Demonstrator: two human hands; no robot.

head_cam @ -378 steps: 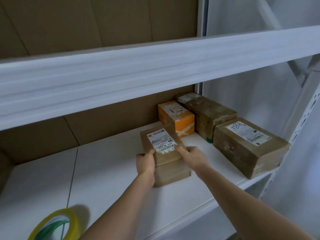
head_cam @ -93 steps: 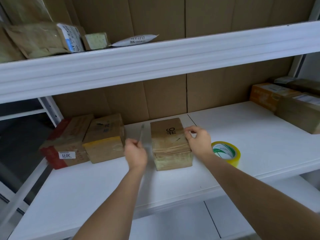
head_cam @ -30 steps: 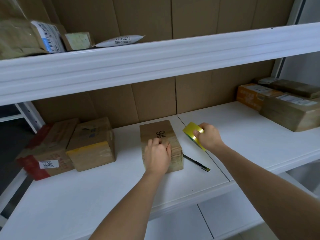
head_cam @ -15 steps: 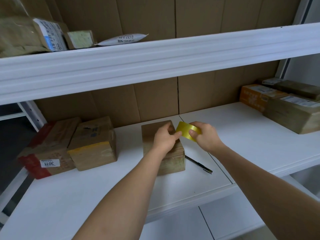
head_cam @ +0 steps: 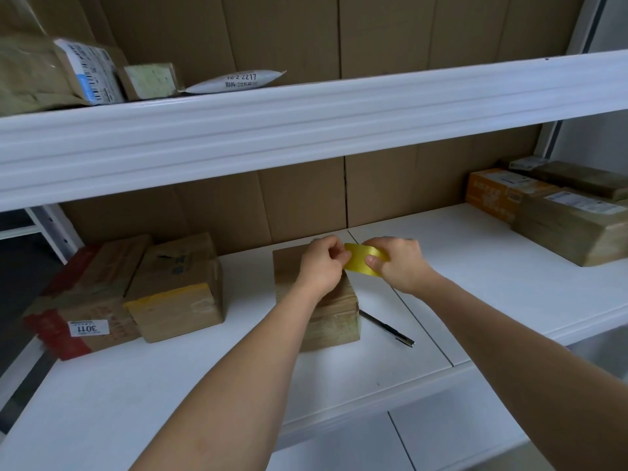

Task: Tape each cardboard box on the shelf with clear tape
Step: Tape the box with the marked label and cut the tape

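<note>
A small brown cardboard box (head_cam: 334, 316) stands in the middle of the white shelf (head_cam: 492, 280). Above its far end my right hand (head_cam: 399, 265) grips a yellowish roll of tape (head_cam: 362, 258), thumb on the roll's outer face. My left hand (head_cam: 323, 265) is right beside it over the box top, fingertips pinching at the roll's left edge. The box's top is largely hidden by my left hand and forearm.
A black pen-like cutter (head_cam: 387, 328) lies on the shelf just right of the box. Two cardboard boxes (head_cam: 176, 287) (head_cam: 81, 307) stand at the left, several more (head_cam: 571, 226) at the right. The upper shelf (head_cam: 306, 120) overhangs, carrying parcels (head_cam: 61, 73).
My left hand lifted off the box top and came up to the tape roll. My right hand turned the roll to face it and holds it over the box's far end.
</note>
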